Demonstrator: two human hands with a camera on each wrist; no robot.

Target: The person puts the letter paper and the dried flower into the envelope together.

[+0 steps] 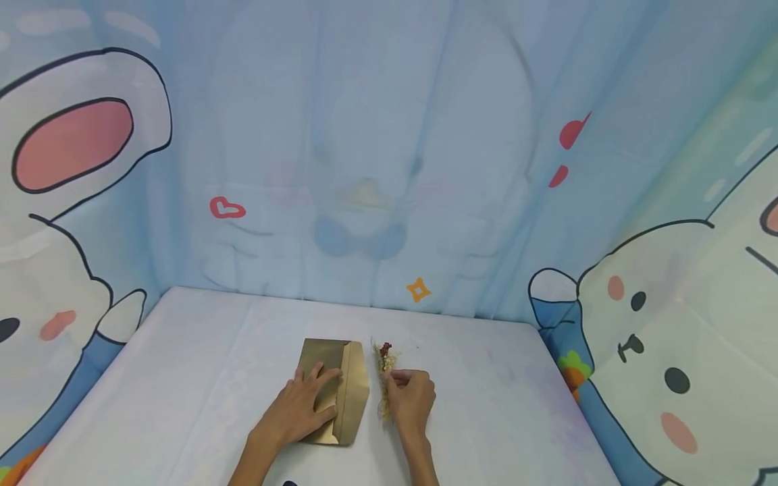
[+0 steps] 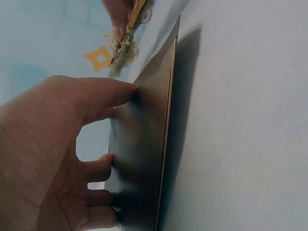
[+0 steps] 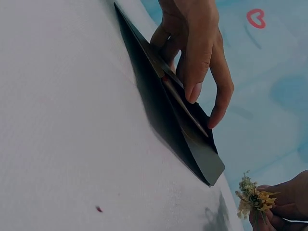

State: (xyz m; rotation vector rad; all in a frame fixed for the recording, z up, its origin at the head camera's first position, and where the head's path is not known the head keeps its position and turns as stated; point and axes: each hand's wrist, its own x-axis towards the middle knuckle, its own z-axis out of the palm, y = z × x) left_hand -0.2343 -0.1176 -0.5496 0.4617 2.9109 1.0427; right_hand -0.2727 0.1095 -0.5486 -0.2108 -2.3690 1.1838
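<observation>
A gold envelope [image 1: 325,347] lies on the white-covered table with its flap [image 1: 357,378] folded out to the right. My left hand [image 1: 298,408] rests on it, fingers spread and fingertips on its surface, as the left wrist view also shows. In the right wrist view the envelope's opening [image 3: 185,115] gapes a little under the left fingertips. Just right of the flap, my right hand [image 1: 413,401] pinches a small bunch of dried flowers [image 1: 385,358] between thumb and fingers. Its dark red and pale blooms point away from me, and part of the stems is behind the fingers.
The white tablecloth [image 1: 504,405] stretches around the envelope to a blue cartoon-printed curtain [image 1: 365,135] at the back and sides. A tiny dark red fragment [image 3: 99,209] lies on the cloth. A dark object [image 1: 290,483] just shows at the bottom edge of the head view.
</observation>
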